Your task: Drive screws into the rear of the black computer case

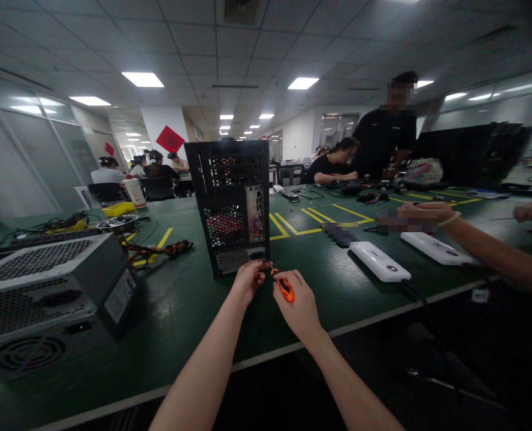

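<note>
A black computer case (236,197) stands upright on the green table, its rear panel facing me. My right hand (299,308) grips an orange and black screwdriver (286,290), whose shaft points up and left toward the lower right corner of the case. Close to that tip, my left hand (249,281) has its fingers drawn together at the bottom edge of the rear panel. Whatever lies between those fingertips is too small to make out. Just above them sits the power supply's mesh and socket (239,259).
A loose grey power supply (54,299) lies at the left, with bundled cables (162,251) behind it. White power banks (378,261) lie to the right, near another person's arm (486,248). A cup (135,193) stands at the back left. The table's front edge (288,350) runs below my wrists.
</note>
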`<state>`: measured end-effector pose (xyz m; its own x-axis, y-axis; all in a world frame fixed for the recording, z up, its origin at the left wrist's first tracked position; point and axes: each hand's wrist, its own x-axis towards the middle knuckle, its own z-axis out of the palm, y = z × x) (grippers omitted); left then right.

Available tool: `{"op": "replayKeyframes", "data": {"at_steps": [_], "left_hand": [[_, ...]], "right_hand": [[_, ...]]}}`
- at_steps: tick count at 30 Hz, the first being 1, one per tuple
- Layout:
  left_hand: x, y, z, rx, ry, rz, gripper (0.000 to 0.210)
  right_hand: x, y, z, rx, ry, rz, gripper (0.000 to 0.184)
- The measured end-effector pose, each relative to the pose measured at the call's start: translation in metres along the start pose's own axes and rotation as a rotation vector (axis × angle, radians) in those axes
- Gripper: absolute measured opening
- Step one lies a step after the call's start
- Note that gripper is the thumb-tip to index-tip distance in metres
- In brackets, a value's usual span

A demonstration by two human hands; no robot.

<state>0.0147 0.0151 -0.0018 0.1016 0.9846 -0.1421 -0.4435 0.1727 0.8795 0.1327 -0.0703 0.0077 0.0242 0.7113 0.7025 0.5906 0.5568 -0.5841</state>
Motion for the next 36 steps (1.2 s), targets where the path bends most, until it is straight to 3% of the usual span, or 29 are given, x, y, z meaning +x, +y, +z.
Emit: {"op": "replayKeyframes", "data": {"at_steps": [12, 21, 29, 36], "left_hand": [[-0.0012, 0.0007, 0.0016, -0.001, 0.007, 0.001, 0.019], [0.0000, 0.0002, 0.0014, -0.007, -0.010, 0.002, 0.017], [-0.0030, 0.0023, 0.0015, 0.005, 0.010, -0.009, 0.019], [-0.0021, 0.0014, 0.0014, 0.008, 0.005, -0.002, 0.021]], "right_hand": [[-0.0007, 0.0019, 0.0015, -0.057, -0.007, -0.018, 0.012], [-0.0041, 0.0003, 0.0056, -0.232, -0.100, -0.157, 0.013], [0.0009, 0.0054, -0.0029, 0.007, 0.015, 0.017, 0.010], [-0.0038, 0.0036, 0.0022, -0.103, 0.004, -0.039, 0.011]]}}
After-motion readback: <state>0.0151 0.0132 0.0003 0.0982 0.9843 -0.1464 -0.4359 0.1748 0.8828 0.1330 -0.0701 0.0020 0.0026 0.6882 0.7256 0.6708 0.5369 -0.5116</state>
